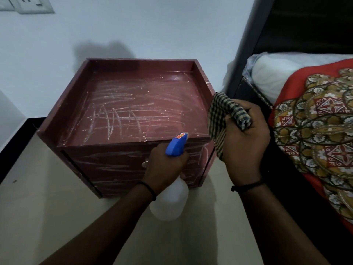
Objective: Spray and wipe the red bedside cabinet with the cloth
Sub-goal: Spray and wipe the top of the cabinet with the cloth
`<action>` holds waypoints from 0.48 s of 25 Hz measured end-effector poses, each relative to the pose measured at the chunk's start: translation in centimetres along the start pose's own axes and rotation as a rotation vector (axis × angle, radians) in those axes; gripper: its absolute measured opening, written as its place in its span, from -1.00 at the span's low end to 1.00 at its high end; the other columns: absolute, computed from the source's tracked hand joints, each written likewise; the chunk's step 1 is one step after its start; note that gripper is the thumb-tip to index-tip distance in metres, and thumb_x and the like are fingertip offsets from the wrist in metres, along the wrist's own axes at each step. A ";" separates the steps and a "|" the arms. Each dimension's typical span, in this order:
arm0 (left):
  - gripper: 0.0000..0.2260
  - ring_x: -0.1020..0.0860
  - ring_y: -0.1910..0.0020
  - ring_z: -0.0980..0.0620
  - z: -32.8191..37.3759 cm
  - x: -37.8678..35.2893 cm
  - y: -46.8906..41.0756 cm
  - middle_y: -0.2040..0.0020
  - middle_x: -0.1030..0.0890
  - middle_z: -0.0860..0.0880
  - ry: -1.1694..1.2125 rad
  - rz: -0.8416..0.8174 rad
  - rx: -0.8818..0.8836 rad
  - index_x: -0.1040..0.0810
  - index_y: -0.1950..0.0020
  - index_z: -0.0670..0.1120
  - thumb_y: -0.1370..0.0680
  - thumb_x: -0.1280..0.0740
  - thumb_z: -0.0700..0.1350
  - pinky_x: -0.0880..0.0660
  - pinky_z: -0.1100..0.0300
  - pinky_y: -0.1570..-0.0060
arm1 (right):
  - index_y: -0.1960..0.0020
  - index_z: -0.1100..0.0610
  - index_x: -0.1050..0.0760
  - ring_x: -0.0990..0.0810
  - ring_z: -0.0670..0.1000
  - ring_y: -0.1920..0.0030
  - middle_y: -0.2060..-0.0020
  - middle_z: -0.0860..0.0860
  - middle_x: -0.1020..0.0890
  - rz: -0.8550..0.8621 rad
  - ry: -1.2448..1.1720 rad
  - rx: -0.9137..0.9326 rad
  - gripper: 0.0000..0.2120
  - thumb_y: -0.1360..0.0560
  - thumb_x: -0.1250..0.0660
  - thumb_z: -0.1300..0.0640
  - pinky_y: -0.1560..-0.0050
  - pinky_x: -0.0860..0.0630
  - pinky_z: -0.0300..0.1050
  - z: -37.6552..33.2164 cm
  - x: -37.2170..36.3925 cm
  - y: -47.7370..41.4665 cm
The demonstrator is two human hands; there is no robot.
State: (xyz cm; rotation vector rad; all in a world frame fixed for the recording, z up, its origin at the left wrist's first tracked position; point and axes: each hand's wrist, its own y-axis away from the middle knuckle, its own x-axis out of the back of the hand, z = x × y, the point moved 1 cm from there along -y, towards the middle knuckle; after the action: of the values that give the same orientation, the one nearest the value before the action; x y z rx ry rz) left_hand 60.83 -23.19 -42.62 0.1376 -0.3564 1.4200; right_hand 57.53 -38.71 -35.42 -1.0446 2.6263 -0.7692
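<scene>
The red bedside cabinet (133,109) stands against the wall, its sunken top and drawer fronts streaked with white scribbles. My left hand (162,169) grips a white spray bottle (170,201) with a blue trigger head (176,145), held in front of the cabinet's front edge with the nozzle pointing toward the top. My right hand (246,138) holds a bunched black-and-beige checked cloth (221,119) just off the cabinet's right front corner, above the floor.
A bed (313,131) with a red patterned cover and a dark headboard (254,35) stands close on the right. Beige floor (47,207) lies in front and to the left. A switch plate (28,4) sits on the wall at top left.
</scene>
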 end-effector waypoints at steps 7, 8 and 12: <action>-0.46 -0.40 0.43 -0.05 2.3 -1.0 0.7 0.39 -0.53 -0.33 -0.003 -0.023 0.018 -0.47 0.30 -0.35 -0.17 -0.24 0.18 -0.43 -0.10 0.34 | -0.05 0.29 -0.59 -0.52 -0.38 0.13 0.21 -0.20 -0.57 0.025 0.105 0.093 -0.80 -0.46 -0.31 0.43 0.02 -0.40 -0.48 -1.1 1.1 -0.7; -0.52 -0.38 0.44 -0.04 2.3 -1.1 0.7 0.43 -0.49 -0.28 -0.018 -0.001 0.022 -0.45 0.32 -0.31 -0.20 -0.27 0.15 -0.40 -0.06 0.36 | -0.05 0.29 -0.59 -0.52 -0.38 0.13 0.21 -0.20 -0.57 0.023 0.119 0.098 -0.80 -0.46 -0.31 0.43 0.03 -0.39 -0.48 -1.1 1.1 -0.6; -0.69 -0.32 0.50 -0.02 1.2 -0.5 0.2 0.52 -0.34 -0.01 -0.113 0.107 0.003 -0.33 0.44 -0.07 -0.40 -0.39 -0.04 -0.33 0.08 0.37 | -0.05 0.22 -0.60 -0.56 -0.29 0.12 0.19 -0.17 -0.60 -0.004 0.124 0.059 -0.78 -0.46 -0.32 0.39 0.01 -0.47 -0.34 -0.9 0.8 0.0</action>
State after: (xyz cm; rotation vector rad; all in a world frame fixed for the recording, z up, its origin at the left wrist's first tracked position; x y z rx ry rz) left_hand 60.41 -23.98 -41.67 0.2049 -0.4607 1.5219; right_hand 56.61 -38.96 -34.64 -1.0178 2.6864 -0.9345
